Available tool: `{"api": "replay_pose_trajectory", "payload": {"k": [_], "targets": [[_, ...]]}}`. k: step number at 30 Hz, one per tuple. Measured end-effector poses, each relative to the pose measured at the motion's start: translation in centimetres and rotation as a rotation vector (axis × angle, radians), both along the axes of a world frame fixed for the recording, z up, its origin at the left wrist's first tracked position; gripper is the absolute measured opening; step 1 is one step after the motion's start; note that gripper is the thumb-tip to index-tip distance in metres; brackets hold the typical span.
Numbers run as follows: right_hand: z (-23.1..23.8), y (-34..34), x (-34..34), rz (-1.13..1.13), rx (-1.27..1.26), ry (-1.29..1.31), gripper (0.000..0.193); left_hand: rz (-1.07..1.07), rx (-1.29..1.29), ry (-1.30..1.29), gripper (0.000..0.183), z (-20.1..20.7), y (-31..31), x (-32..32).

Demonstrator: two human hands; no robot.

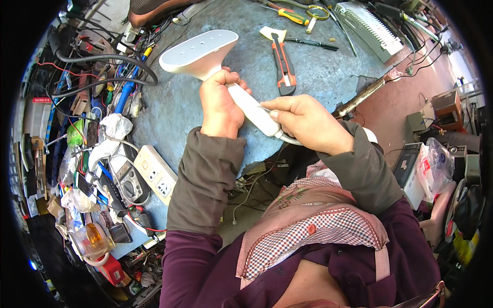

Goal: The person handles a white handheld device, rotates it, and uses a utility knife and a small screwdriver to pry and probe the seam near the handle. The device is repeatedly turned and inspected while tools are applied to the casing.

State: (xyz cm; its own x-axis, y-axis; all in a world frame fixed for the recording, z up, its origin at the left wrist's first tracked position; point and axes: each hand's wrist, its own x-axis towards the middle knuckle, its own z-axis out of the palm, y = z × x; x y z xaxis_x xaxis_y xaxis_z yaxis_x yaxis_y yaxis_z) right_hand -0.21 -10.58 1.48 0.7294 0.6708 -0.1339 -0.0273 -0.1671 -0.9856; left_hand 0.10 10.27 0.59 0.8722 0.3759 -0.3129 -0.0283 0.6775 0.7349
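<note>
A white handheld garment steamer head (204, 57), with a flat grey-edged plate dotted with small holes, is raised over the blue worktable (169, 102). My left hand (222, 100) is closed round its neck, just below the plate. Beside the lower handle, my right hand (300, 118) has thumb and index finger pressed together against the white casing. Whatever is pinched there, if anything, is too small to tell. A grey hose (287, 138) leaves the handle's end and passes under my right hand.
Beyond the handle lie a red-and-black utility knife (284, 64), a black pen (313, 43), yellow-handled pliers (294, 16) and a magnifying glass (318, 13). To the left are a white power strip (155, 173), a multimeter (132, 185) and tangled cables. A metal-finned device (368, 31) stands far right.
</note>
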Motion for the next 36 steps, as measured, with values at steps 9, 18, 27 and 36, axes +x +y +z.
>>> {"api": "replay_pose_trajectory", "payload": {"k": [9,18,27,36], "targets": [[0.8,-0.1,0.9,0.045,0.006,0.112,0.034,-0.016,-0.008,0.0,0.019,0.0,0.2,0.0],[-0.2,0.1,-0.3,-0.031,-0.076,-0.318,0.031,-0.02,-0.049,-0.035,0.018,0.2,0.2,0.0],[1.2,-0.5,-2.7,-0.089,-0.283,-0.721,0.033,-0.062,-0.053,-0.118,0.018,0.2,0.2,-0.2],[-0.2,-0.2,-3.6,-0.192,-0.278,-0.958,0.039,-0.053,-0.055,-0.116,0.024,0.2,0.3,-0.1]]}}
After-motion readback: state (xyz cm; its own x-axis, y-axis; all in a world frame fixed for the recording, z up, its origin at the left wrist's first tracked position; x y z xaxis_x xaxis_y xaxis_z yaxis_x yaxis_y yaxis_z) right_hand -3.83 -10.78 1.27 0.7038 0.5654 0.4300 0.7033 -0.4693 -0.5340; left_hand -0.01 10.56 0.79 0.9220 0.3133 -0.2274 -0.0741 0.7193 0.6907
